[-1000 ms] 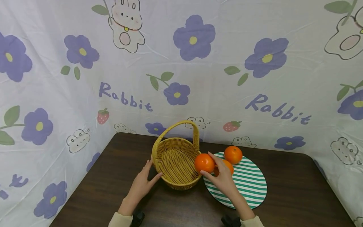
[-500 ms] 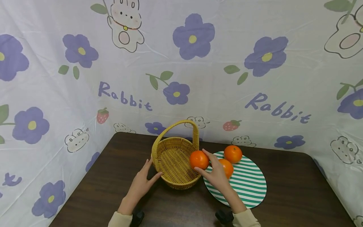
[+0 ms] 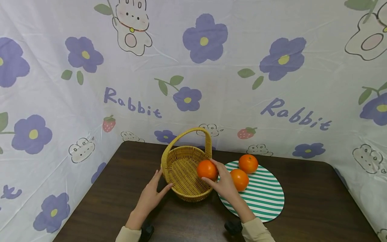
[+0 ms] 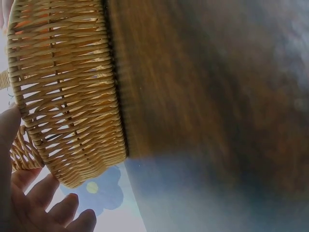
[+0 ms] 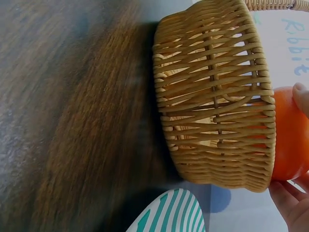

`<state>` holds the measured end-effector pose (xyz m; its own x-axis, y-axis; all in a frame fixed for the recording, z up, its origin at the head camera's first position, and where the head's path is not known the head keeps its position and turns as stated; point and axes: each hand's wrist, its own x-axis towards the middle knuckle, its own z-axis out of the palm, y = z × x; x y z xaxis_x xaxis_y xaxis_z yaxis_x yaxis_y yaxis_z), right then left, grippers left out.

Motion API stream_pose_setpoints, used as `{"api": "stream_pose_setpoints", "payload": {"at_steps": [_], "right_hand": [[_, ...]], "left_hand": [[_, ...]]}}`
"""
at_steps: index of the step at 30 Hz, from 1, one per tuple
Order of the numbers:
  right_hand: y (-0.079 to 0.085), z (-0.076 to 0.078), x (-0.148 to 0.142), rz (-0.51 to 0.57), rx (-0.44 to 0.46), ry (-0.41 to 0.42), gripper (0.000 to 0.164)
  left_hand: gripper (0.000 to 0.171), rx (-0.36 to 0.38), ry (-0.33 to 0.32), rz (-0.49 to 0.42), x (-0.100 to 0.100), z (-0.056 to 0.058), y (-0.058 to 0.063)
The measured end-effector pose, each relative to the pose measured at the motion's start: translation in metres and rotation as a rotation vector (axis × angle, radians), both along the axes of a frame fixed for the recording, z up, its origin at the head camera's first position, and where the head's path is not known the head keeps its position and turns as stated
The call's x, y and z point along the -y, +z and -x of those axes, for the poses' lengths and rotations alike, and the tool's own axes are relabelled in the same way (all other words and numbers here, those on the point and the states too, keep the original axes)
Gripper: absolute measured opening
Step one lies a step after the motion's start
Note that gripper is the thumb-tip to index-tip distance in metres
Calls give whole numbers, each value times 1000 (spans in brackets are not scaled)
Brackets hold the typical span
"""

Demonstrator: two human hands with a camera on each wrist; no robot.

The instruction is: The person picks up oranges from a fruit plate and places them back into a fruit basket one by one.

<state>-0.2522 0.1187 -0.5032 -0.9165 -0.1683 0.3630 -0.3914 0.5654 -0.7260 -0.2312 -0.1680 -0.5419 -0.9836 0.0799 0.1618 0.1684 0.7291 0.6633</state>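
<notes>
Orange just inside right side of wicker basket, at rim height (part of it shows through weave in right wrist view). Right hand: grip clamped on orange, thumb and fingers on opposite sides. Left hand: grip apart, thumb and fingers spread against left side of basket. 2 other oranges together on green-and-white striped mat, right of basket. Dark wood table under basket and mat.
</notes>
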Motion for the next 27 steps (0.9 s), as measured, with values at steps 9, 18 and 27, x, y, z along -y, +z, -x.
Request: {"api": "stream_pose_setpoints", "payload": {"at_steps": [9,18,27], "right_hand": [[-2,9,5,-61,42,-33,77],[0,15,12,-114,64,-68,75],[-3,20,18,-164,49,-67,76]], "left_hand": [[79,8,-7,10,0,0,-1],[79,-1,-7,8,-1,0,-2],[80,-2,-11,8,-1,0,-1]]}}
